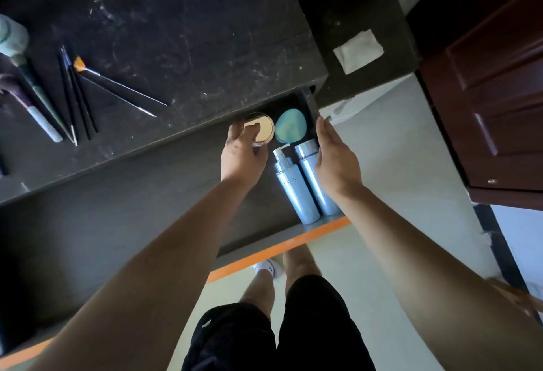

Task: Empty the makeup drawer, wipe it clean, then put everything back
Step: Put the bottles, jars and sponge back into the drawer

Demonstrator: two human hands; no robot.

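Roughly midway: our left grip (pixel 242 151) clasps the round beige powder compact (pixel 264 131) inside the black drawer (pixel 311 109); right grip (pixel 335 156) flat, empty, against its wall; leftward, thin brushes (pixel 79 100) lie on the desk (pixel 191 32).

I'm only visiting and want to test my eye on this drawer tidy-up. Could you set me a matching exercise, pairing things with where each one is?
Things:
1 round compact
2 teal puff
3 two silvery bottles
4 white cloth

Places:
A on the dark ledge beyond the drawer
B gripped by the left hand
C lying side by side next to the right hand
D far right corner of the drawer

Pairs: 1-B, 2-D, 3-C, 4-A
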